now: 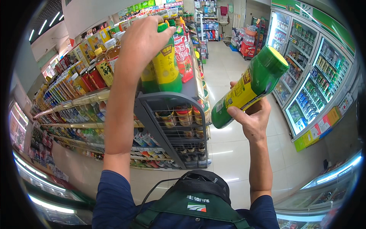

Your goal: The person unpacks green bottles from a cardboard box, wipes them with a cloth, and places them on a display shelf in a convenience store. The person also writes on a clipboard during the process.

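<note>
My left hand [148, 37] is at the neck of a green-and-yellow seasoning bottle [167, 68] standing on the top shelf. Its thumb crosses the neck and the index finger curls past the green cap; the other fingers are hidden. A similar bottle [148, 77] stands just left of it, partly behind my forearm. To the right leans a red sauce pouch [183, 53]. Above the aisle floor, my right hand [251, 116] grips another green-and-yellow plastic bottle [243, 88], tilted with its wide green cap toward the upper right.
The grey shelf unit [171, 95] has a curved, wire-mesh end panel. Lidded jars [183, 113] sit behind the mesh. Boxes [88, 47] and oil bottles [103, 67] line the left side. Across the tiled aisle [228, 143] stand glass-door drink coolers [303, 68].
</note>
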The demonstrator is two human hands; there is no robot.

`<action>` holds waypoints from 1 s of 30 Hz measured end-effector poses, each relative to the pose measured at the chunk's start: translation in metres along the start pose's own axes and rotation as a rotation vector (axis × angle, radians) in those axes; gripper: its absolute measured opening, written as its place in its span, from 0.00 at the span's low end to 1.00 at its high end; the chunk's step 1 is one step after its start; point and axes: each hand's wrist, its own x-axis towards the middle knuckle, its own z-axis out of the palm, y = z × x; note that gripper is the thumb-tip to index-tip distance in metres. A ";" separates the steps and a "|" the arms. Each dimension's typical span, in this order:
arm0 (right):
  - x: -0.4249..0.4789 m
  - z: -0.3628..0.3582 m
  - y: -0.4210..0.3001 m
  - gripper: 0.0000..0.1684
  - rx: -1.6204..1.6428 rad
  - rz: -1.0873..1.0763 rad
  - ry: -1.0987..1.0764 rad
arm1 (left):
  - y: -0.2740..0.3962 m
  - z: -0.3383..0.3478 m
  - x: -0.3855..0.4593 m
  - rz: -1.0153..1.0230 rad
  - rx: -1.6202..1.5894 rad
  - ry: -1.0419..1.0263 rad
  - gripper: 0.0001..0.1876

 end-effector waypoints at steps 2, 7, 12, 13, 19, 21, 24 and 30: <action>-0.002 -0.003 0.000 0.41 -0.003 0.006 -0.001 | -0.008 0.003 0.008 0.018 -0.034 -0.042 0.31; -0.006 -0.009 0.002 0.42 0.006 0.007 0.014 | -0.017 0.003 0.021 0.053 -0.276 -0.200 0.32; -0.008 -0.010 0.002 0.41 -0.006 0.011 0.017 | -0.010 0.014 0.024 0.074 -0.359 -0.137 0.28; -0.009 -0.010 0.002 0.41 -0.004 0.008 0.019 | -0.006 0.015 0.024 0.085 -0.338 -0.150 0.29; -0.010 -0.009 0.005 0.41 0.005 0.014 0.033 | 0.020 0.014 0.026 0.104 -0.221 -0.146 0.30; -0.009 -0.005 0.006 0.40 0.016 0.016 0.027 | 0.019 0.024 0.030 0.070 -0.134 -0.120 0.30; -0.008 0.000 0.009 0.40 0.010 0.022 0.013 | 0.025 0.028 0.027 0.064 -0.055 -0.063 0.29; 0.010 0.032 -0.001 0.43 0.112 0.016 -0.018 | 0.027 0.024 0.023 0.067 -0.072 -0.075 0.30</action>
